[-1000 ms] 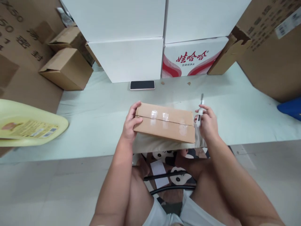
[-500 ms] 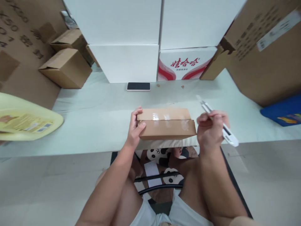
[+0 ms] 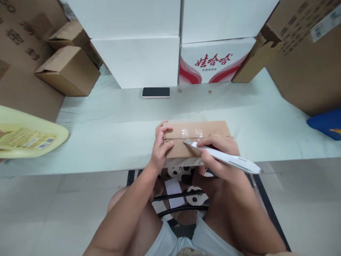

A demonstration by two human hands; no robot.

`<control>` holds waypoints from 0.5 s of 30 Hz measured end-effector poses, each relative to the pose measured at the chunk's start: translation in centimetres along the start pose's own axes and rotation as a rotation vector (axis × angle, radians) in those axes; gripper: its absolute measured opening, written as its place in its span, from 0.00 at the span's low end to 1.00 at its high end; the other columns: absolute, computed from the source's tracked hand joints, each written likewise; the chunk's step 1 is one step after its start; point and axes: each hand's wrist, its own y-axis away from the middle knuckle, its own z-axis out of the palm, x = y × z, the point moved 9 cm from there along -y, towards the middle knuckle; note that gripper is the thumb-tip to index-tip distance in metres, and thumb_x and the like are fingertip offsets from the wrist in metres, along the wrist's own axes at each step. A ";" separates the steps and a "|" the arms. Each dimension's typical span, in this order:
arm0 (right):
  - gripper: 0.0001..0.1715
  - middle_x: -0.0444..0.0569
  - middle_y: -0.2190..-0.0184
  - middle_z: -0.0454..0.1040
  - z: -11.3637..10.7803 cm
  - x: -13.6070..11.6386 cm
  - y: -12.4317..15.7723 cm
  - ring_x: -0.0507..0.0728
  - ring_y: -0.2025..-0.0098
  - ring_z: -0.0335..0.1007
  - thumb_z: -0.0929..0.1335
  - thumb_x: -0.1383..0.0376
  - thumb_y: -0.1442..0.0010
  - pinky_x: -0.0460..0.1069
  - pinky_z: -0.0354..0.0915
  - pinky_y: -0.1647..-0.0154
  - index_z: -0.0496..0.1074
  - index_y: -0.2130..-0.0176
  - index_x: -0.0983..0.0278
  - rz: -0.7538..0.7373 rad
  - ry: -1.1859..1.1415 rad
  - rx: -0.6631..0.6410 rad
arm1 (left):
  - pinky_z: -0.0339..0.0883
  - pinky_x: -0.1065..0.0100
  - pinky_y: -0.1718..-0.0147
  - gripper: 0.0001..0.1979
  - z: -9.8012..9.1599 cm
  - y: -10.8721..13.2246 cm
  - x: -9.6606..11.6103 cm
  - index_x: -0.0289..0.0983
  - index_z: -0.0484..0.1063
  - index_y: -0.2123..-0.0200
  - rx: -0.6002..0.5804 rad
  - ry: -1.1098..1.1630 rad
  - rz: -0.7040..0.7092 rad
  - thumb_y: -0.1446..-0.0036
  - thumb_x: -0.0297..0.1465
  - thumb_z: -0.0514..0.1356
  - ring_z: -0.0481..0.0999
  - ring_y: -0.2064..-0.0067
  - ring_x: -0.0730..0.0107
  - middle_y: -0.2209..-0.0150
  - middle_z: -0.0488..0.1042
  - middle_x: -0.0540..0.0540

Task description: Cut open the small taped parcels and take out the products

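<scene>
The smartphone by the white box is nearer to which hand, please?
Left: the left hand is almost straight below the smartphone in the image; the right hand is farther off, below and to its right.

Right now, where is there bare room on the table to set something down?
Left: table between the yellow container and left hand. Right: table between the right hand and blue object. Also a strip between phone and taped carton. Crowded: the back, along the white boxes, and front center, with both hands, carton and knife.
</scene>
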 end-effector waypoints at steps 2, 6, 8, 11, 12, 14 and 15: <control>0.06 0.42 0.74 0.79 0.3 0.0 0.0 0.50 0.75 0.73 0.66 0.68 0.40 0.45 0.66 0.72 0.74 0.66 0.61 0.019 0.016 -0.021 | 0.51 0.45 0.32 0.19 -0.2 0.0 -0.2 0.46 0.69 0.51 0.009 0.015 -0.007 0.45 0.42 0.60 0.58 0.32 0.45 0.37 0.62 0.44; 0.08 0.42 0.75 0.78 0.1 0.4 0.2 0.50 0.74 0.73 0.65 0.68 0.40 0.46 0.67 0.70 0.74 0.67 0.60 0.104 0.032 0.012 | 0.50 0.45 0.32 0.19 -0.1 -0.1 -0.3 0.46 0.69 0.52 0.007 0.048 -0.023 0.47 0.41 0.60 0.59 0.34 0.45 0.41 0.63 0.44; 0.07 0.41 0.75 0.77 0.2 0.6 0.4 0.50 0.74 0.73 0.65 0.68 0.40 0.46 0.66 0.69 0.74 0.67 0.61 0.133 0.024 -0.001 | 0.50 0.44 0.32 0.18 0.0 -0.1 -0.3 0.46 0.68 0.52 0.009 0.055 -0.032 0.47 0.41 0.60 0.59 0.34 0.45 0.42 0.63 0.44; 0.07 0.41 0.75 0.78 0.3 0.5 0.4 0.50 0.75 0.72 0.66 0.67 0.40 0.46 0.66 0.70 0.74 0.67 0.60 0.114 0.024 -0.009 | 0.50 0.45 0.33 0.18 0.0 0.0 -0.2 0.46 0.68 0.52 0.016 0.050 -0.035 0.48 0.40 0.59 0.59 0.35 0.46 0.41 0.62 0.44; 0.07 0.41 0.75 0.78 0.3 0.4 0.4 0.50 0.75 0.72 0.65 0.67 0.40 0.46 0.66 0.70 0.74 0.67 0.60 0.106 0.025 -0.005 | 0.50 0.45 0.33 0.18 0.0 0.0 -0.2 0.46 0.68 0.52 0.015 0.047 -0.034 0.48 0.40 0.59 0.59 0.35 0.46 0.41 0.62 0.44; 0.08 0.42 0.74 0.79 0.4 0.4 0.3 0.50 0.74 0.73 0.66 0.67 0.39 0.45 0.66 0.70 0.75 0.66 0.60 0.099 0.025 -0.008 | 0.51 0.45 0.33 0.18 -0.1 0.2 -0.2 0.46 0.67 0.52 0.015 0.041 -0.039 0.47 0.40 0.59 0.59 0.34 0.45 0.40 0.62 0.44; 0.08 0.42 0.74 0.80 0.4 0.4 0.2 0.50 0.74 0.74 0.66 0.67 0.39 0.45 0.66 0.69 0.75 0.66 0.60 0.095 0.025 -0.012 | 0.51 0.45 0.33 0.18 -0.2 0.2 -0.3 0.46 0.67 0.52 0.015 0.038 -0.048 0.47 0.40 0.59 0.59 0.34 0.45 0.40 0.61 0.44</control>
